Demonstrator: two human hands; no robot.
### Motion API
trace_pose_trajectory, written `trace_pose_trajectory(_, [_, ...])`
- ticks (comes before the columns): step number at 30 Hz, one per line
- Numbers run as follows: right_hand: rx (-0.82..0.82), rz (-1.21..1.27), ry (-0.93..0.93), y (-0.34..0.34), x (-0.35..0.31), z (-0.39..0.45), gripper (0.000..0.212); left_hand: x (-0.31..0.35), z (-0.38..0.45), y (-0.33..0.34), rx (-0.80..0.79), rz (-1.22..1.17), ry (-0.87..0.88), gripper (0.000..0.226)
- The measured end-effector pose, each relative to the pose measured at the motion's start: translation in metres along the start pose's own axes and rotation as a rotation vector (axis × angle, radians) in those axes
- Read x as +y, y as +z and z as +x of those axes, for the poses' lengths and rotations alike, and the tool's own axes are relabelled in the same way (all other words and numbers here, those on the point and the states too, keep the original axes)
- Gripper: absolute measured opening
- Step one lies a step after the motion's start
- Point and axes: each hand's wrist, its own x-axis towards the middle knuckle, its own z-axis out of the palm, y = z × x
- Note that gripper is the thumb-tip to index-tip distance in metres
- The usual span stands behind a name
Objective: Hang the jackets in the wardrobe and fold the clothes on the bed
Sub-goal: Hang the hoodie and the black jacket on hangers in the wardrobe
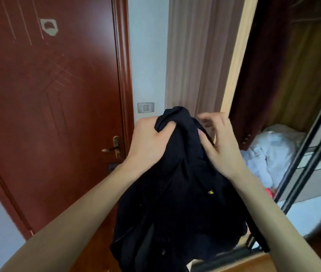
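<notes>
Jacket: a black jacket [177, 193] hangs at lower centre of the frame, bunched at its top, with a small yellow emblem on the fabric.
Left hand: the left hand [149, 142], centre-left, has fingers curled tight round the gathered top of the cloth.
Right hand: the right hand [217, 142], centre-right, rests against the jacket's upper edge; thumb pressed on the fabric, fingers loosely bent and blurred, so the grip is unclear.
Wardrobe: an open wardrobe [285, 79] fills the right side, pale bedding [269, 154] heaped inside.
Door: a red-brown door [47, 95] occupies the left, with a brass handle [114, 147].
Wall: a light switch [145, 107] sits just above the jacket.
</notes>
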Motion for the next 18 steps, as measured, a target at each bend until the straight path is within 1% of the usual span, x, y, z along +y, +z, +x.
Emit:
trace_pose_trajectory(2, [0.137,0.025,-0.013,-0.02,-0.002,-0.024,0.016,0.006,-0.001,0.024,-0.017,-0.039,-0.023,0.052])
trace_pose_trajectory(3, [0.134,0.045,-0.019,-0.029,-0.004,-0.037,0.018,0.011,-0.002,0.035,-0.025,-0.05,-0.022,0.049])
trace_pose_trajectory(4, [0.069,0.037,-0.022,-0.037,-0.005,-0.049,0.027,0.015,-0.003,0.046,-0.035,-0.05,-0.022,0.045])
trace_pose_trajectory(6, [-0.089,-0.093,-0.002,-0.049,-0.001,-0.069,0.045,0.023,-0.005,0.066,-0.074,-0.045,-0.042,0.038])
trace_pose_trajectory(8, [-0.145,-0.224,0.032,-0.06,0.01,-0.083,0.05,0.027,-0.007,0.083,-0.12,-0.072,-0.076,0.032])
trace_pose_trajectory(11, [-0.237,-0.229,0.105,-0.083,0.031,-0.099,0.055,0.032,-0.008,0.107,-0.122,-0.148,-0.156,0.026])
trace_pose_trajectory(13, [-0.343,-0.184,0.198,-0.094,0.045,-0.111,0.066,0.033,-0.009,0.124,-0.115,-0.177,-0.212,0.019])
trace_pose_trajectory(15, [-0.42,-0.05,0.313,-0.101,0.058,-0.123,0.07,0.035,-0.011,0.141,-0.143,-0.175,-0.231,0.017])
trace_pose_trajectory(17, [-0.484,0.134,0.413,-0.111,0.07,-0.131,0.063,0.038,-0.013,0.157,-0.2,-0.164,-0.247,0.013])
trace_pose_trajectory(18, [-0.512,0.189,0.448,-0.117,0.076,-0.134,0.054,0.038,-0.014,0.164,-0.247,-0.146,-0.241,0.018])
